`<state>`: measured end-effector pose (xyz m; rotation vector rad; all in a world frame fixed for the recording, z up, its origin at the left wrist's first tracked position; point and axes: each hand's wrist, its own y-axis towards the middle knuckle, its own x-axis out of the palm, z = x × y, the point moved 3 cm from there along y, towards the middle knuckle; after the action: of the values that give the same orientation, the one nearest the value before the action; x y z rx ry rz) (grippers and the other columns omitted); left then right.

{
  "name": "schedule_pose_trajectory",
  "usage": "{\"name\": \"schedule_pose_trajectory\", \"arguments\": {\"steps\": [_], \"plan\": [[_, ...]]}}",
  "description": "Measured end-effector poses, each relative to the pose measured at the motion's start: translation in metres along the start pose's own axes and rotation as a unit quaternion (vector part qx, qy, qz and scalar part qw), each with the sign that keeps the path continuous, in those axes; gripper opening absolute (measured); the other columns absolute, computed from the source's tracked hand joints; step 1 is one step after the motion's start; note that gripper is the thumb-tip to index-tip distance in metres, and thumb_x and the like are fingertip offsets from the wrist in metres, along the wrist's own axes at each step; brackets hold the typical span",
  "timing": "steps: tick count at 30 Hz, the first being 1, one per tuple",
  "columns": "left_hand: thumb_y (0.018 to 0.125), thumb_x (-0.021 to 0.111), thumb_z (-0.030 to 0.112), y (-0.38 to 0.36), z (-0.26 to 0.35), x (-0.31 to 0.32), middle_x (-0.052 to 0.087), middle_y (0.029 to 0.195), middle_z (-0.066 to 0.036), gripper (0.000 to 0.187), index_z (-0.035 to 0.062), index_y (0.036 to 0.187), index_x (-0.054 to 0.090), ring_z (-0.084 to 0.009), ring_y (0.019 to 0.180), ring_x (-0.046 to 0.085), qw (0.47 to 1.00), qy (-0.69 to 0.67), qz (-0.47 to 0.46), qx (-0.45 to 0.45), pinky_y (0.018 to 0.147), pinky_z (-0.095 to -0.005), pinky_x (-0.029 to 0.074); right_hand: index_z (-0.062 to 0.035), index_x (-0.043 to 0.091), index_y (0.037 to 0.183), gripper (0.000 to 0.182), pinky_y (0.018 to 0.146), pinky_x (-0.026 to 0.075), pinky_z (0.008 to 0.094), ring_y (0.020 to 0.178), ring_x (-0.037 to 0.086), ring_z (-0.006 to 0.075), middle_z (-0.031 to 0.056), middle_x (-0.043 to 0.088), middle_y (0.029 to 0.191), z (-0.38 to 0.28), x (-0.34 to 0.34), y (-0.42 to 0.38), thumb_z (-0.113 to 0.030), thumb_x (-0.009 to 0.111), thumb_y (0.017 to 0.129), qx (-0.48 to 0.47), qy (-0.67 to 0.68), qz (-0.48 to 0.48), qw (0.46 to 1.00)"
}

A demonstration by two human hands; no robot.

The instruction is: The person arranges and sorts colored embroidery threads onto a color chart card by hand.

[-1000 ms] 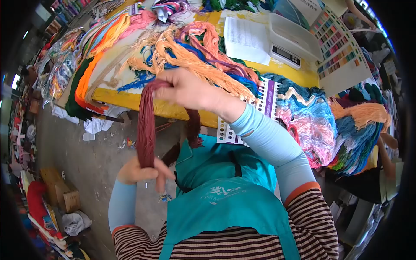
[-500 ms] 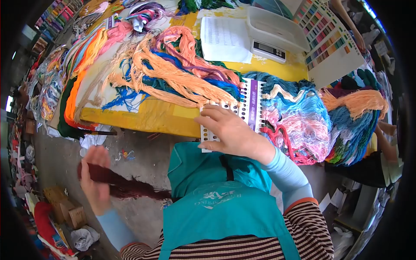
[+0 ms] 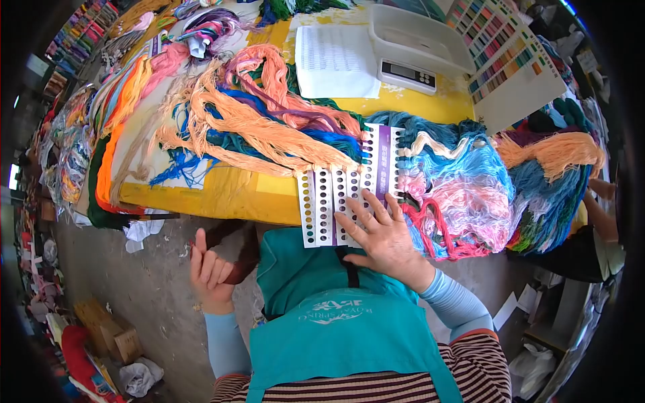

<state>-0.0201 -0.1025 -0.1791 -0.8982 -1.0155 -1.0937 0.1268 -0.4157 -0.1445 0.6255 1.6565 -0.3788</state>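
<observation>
The left hand [image 3: 213, 272] is off the front edge of the table [image 3: 235, 195], above the floor [image 3: 161, 269]. Its index finger points up and the other fingers are curled. A dark maroon skein [image 3: 243, 258] hangs just beside and partly behind the curled fingers, between the hand and the apron [image 3: 336, 322]; how firmly it is gripped cannot be told. Floor shows on the outer side of this hand, as far as a cardboard box [image 3: 121, 339].

The right hand [image 3: 386, 245] is open, palm down, fingers spread, with nothing closed in its grasp. Its fingertips lie over the lower part of the punched cards [image 3: 324, 208], towards their right side. The lower ends of the cards project past the front table edge, over the apron. A purple-striped card [image 3: 383, 158] stands taller at the right of the row.

Peach yarn [image 3: 255, 131] runs to the upper ends of the cards from the left. To the right of the cards, a pink, white and blue yarn pile [image 3: 463, 195] reaches over the edge, red strands [image 3: 440, 228] near the right hand. Yellow table surface shows along the front edge, left of the cards. At the left end, an orange skein [image 3: 104, 171] drapes over the edge. Further back are a printed sheet [image 3: 336, 60], a digital scale [image 3: 408, 75] and a white tray [image 3: 420, 37].
</observation>
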Motion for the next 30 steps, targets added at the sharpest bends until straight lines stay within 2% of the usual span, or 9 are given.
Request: {"name": "schedule_pose_trajectory", "arguments": {"steps": [2,3,5,6,8,11,25,28,30], "plan": [[0.108,0.03,0.025,0.011,-0.012,0.007,0.038,0.055,0.006,0.042,0.0084,0.144,0.044,-0.0022,0.042,0.032,0.997,0.078,-0.016,0.003,0.047,-0.0205,0.028,-0.0215,0.051,0.137,0.083,0.112,0.024,0.0567,0.137,0.037,0.0312,0.0068,0.047,0.142,-0.001,0.003,0.003,-0.047,0.082,0.064,0.01,-0.003,0.013,1.0],[0.107,0.034,0.024,0.018,-0.017,0.008,0.046,0.063,0.003,0.04,0.0071,0.139,0.048,-0.0056,0.054,0.046,0.992,0.123,-0.022,0.001,0.054,-0.0223,0.037,-0.0213,0.052,0.136,0.081,0.111,0.026,0.0563,0.136,0.038,0.0308,0.0061,0.048,0.142,-0.001,0.005,0.005,-0.046,0.081,0.065,0.017,-0.006,0.021,1.0],[0.104,0.042,0.023,0.033,-0.033,0.014,0.062,0.083,-0.007,0.035,0.0027,0.131,0.052,-0.0168,0.082,0.064,0.935,0.291,0.194,0.055,0.074,-0.0288,0.05,-0.0211,0.053,0.135,0.079,0.109,0.027,0.056,0.135,0.04,0.0304,0.0055,0.049,0.141,0.0,0.007,0.006,-0.046,0.081,0.066,0.025,-0.011,0.031,0.999],[0.101,0.047,0.015,0.042,-0.038,0.016,0.065,0.11,-0.014,0.025,0.0012,0.117,0.06,-0.0298,0.111,0.062,0.917,0.38,0.103,0.059,0.094,-0.0391,0.049,-0.0211,0.054,0.135,0.078,0.108,0.029,0.0558,0.134,0.041,0.0301,0.0051,0.049,0.14,0.001,0.007,0.007,-0.045,0.081,0.066,0.028,-0.006,0.035,0.999],[0.097,0.05,0.008,0.061,-0.05,0.032,0.064,0.118,-0.013,0.02,0.0002,0.107,0.066,-0.0299,0.122,0.056,0.676,0.715,-0.042,0.175,0.101,-0.0409,0.043,-0.0212,0.056,0.133,0.075,0.107,0.031,0.0551,0.133,0.043,0.0287,0.0039,0.051,0.139,0.001,0.005,0.008,-0.045,0.08,0.066,0.032,-0.001,0.041,0.999],[0.095,0.053,0.005,0.078,-0.078,0.038,0.066,0.113,-0.011,0.018,0.0001,0.104,0.068,-0.0278,0.122,0.055,0.625,0.762,-0.072,0.151,0.102,-0.0383,0.041,-0.0213,0.057,0.131,0.073,0.107,0.031,0.0549,0.132,0.044,0.0281,0.0036,0.052,0.137,0.003,0.006,0.009,-0.045,0.08,0.066,0.039,0.006,0.049,0.998],[0.095,0.051,0.006,0.09,-0.092,0.029,0.066,0.108,-0.012,0.019,0.0,0.102,0.068,-0.0248,0.108,0.059,0.624,0.766,-0.043,0.149,0.097,-0.0353,0.043,-0.0216,0.059,0.129,0.075,0.107,0.03,0.054,0.132,0.045,0.0275,0.0022,0.053,0.137,0.01,0.004,0.016,-0.042,0.084,0.061,0.057,0.041,0.046,0.996],[0.096,0.052,0.008,0.09,-0.083,0.035,0.068,0.104,-0.011,0.02,0.0003,0.103,0.069,-0.0249,0.108,0.06,0.667,0.733,-0.025,0.128,0.097,-0.0368,0.044,-0.0217,0.059,0.129,0.076,0.108,0.03,0.0543,0.132,0.045,0.027,0.0021,0.053,0.137,0.012,0.003,0.016,-0.042,0.085,0.06,0.056,0.045,0.044,0.996],[0.096,0.052,0.009,0.09,-0.073,0.044,0.069,0.104,-0.01,0.021,-0.0019,0.103,0.068,-0.0221,0.103,0.063,0.744,0.664,0.001,0.076,0.094,-0.0348,0.046,-0.0217,0.059,0.129,0.077,0.108,0.031,0.0543,0.133,0.044,0.0265,0.0019,0.053,0.137,0.012,0.002,0.016,-0.042,0.085,0.06,0.057,0.046,0.035,0.997]]}}
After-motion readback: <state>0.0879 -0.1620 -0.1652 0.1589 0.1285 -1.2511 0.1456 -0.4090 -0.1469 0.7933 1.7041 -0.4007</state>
